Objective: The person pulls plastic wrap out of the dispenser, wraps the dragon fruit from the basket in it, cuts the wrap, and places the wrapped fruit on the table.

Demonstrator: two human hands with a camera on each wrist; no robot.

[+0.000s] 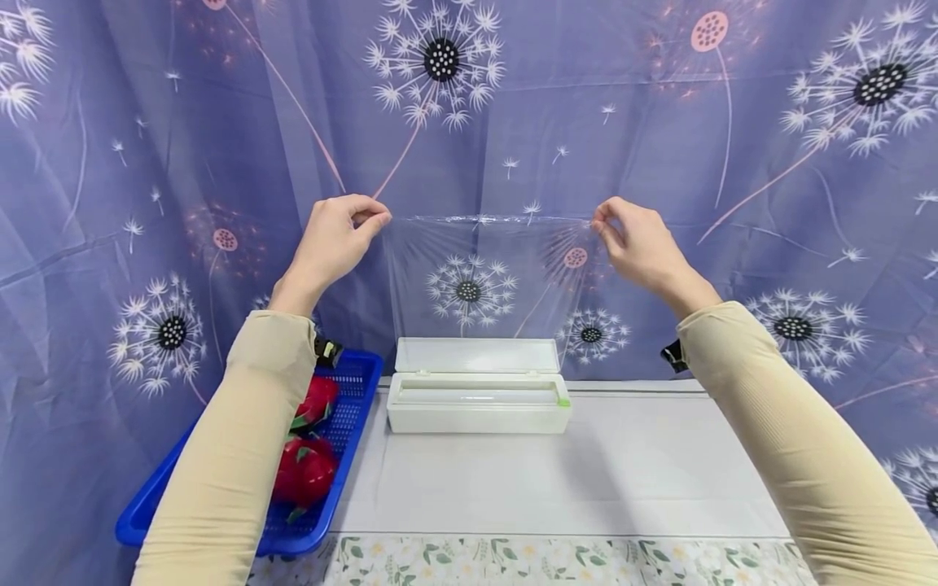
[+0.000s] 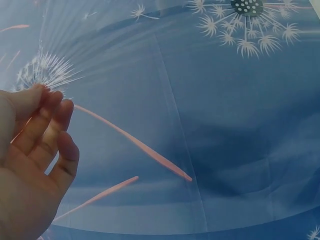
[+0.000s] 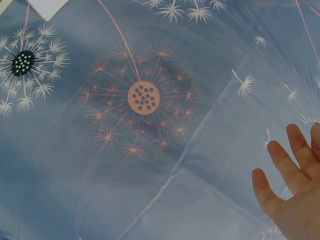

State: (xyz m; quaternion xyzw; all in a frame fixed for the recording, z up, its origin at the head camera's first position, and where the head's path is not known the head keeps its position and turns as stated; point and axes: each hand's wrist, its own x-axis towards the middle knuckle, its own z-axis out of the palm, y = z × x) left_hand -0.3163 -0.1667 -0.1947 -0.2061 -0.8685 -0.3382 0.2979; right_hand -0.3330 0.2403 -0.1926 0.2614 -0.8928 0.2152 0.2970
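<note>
"Clear film (image 1: 487, 277): how'll it handle?"

"Prob v. light, limp, clingy, easy to tear; I'd take the top corners. L hand (image 1: 333, 248) and R hand (image 1: 645, 248) each pinch one."

"Looks? Where?"

"Glossy, see-thru, creased nr corners; I see it stretched above the white box (image 1: 479, 417), nr the surface's (image 1: 674, 464) far edge."

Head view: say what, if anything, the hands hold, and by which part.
Film, by its upper corners: the left hand pinches the left one, the right hand the right.

Film (image 1: 489, 277) glossy, clear plastic; box (image 1: 478, 417) smooth plastic; backdrop (image 1: 469, 167) wrinkled cloth.
</note>
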